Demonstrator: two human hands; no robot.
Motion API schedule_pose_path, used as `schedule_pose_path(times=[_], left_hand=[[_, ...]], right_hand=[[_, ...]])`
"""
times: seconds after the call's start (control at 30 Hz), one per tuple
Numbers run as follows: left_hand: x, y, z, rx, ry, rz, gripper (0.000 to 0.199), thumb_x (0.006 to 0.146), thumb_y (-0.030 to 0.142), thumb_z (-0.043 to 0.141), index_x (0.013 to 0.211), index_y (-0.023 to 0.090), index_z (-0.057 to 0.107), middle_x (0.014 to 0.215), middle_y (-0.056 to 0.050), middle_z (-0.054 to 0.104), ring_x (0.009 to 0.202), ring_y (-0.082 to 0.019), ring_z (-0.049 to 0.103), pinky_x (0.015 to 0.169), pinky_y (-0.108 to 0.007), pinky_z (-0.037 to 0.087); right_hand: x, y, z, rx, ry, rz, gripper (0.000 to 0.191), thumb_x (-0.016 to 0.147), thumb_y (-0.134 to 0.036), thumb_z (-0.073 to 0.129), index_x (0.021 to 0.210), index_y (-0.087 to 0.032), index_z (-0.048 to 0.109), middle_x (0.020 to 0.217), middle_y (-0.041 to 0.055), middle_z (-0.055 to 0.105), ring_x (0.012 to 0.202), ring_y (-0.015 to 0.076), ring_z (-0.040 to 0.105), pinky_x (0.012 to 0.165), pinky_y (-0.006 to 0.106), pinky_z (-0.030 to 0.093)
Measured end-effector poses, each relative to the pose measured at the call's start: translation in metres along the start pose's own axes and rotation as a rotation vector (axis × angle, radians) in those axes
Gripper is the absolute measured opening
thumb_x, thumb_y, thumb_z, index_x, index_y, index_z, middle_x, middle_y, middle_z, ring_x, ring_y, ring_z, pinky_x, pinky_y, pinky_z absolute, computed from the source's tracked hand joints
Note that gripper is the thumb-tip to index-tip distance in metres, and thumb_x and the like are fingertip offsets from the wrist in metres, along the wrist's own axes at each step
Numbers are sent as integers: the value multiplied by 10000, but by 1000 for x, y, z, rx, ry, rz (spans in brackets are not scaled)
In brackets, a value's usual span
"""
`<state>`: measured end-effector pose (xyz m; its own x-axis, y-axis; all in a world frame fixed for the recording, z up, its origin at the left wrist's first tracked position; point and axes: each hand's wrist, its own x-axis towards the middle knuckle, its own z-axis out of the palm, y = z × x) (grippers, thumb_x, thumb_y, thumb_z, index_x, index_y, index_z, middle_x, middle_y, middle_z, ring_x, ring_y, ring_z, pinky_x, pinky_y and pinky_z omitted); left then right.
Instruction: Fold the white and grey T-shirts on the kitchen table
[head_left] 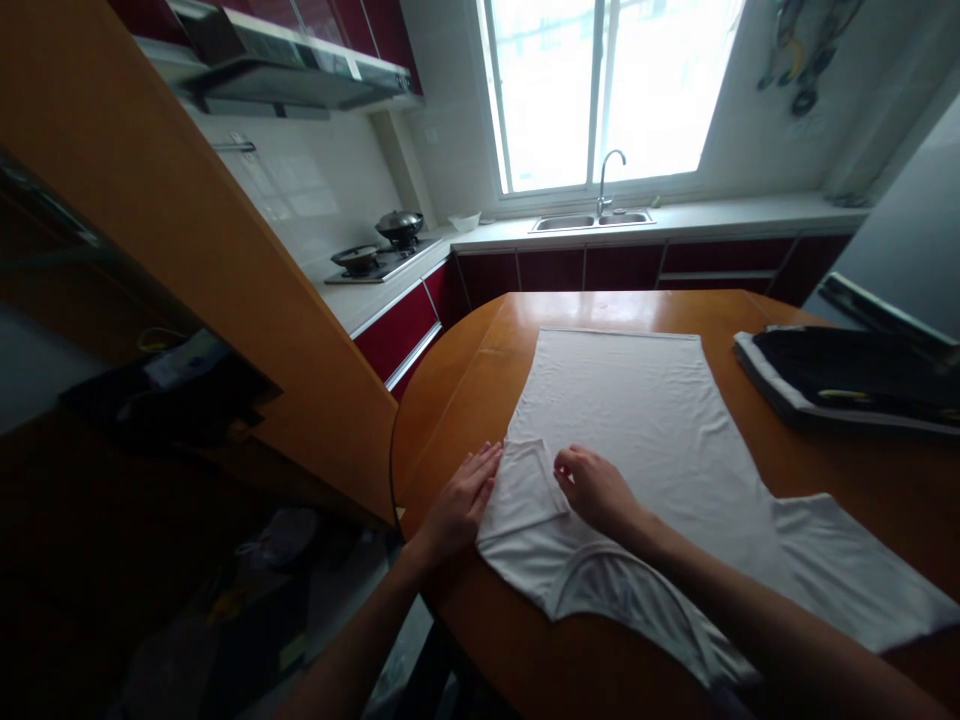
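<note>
A white T-shirt [637, 400] lies spread on the wooden table, its neckline towards me and its hem at the far side. Its left sleeve [525, 485] is folded inward over the body, while the right sleeve [847, 560] extends outward. My left hand [461, 505] rests flat at the shirt's left edge beside the folded sleeve, fingers stretched out. Just right of that sleeve's cuff, my right hand [596, 490] is over the shirt with its fingers curled closed; no cloth shows between them.
The round-ended table [465, 370] carries a stack of folded dark and white clothes [847, 375] at the right. Beyond are a counter with a sink [592, 222] and a stove with pans [400, 225]. A wooden panel [300, 330] stands close on the left.
</note>
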<state>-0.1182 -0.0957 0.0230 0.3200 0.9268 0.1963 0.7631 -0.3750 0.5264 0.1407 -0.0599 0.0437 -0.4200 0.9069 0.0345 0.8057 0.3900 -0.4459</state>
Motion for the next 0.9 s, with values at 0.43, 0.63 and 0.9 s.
schedule_pose_path(times=[0.43, 0.63, 0.9], left_hand=[[-41, 5, -4, -63, 90, -57, 371, 1012, 334, 450, 1317, 213, 625, 1408, -86, 585, 1377, -246, 472, 1166, -457, 398], [-59, 15, 2, 23, 20, -25, 572, 870, 354, 689, 1405, 206, 549, 1451, -106, 536, 1394, -294, 430, 1173, -466, 378], [-60, 16, 2, 51, -12, -28, 662, 842, 338, 715, 1458, 225, 498, 1476, -107, 510, 1395, -301, 426, 1176, -483, 363]], right_hand=[[-31, -4, -1, -326, -110, -395, 117, 919, -113, 593, 933, -181, 687, 1015, 80, 666, 947, 242, 596, 814, 347, 440], [-30, 0, 0, -422, -13, -498, 81, 903, -120, 632, 869, -187, 664, 963, 69, 656, 905, 243, 574, 777, 358, 409], [-36, 8, -6, -441, 81, -555, 100, 909, -113, 626, 858, -197, 648, 950, 64, 645, 903, 238, 549, 772, 357, 385]])
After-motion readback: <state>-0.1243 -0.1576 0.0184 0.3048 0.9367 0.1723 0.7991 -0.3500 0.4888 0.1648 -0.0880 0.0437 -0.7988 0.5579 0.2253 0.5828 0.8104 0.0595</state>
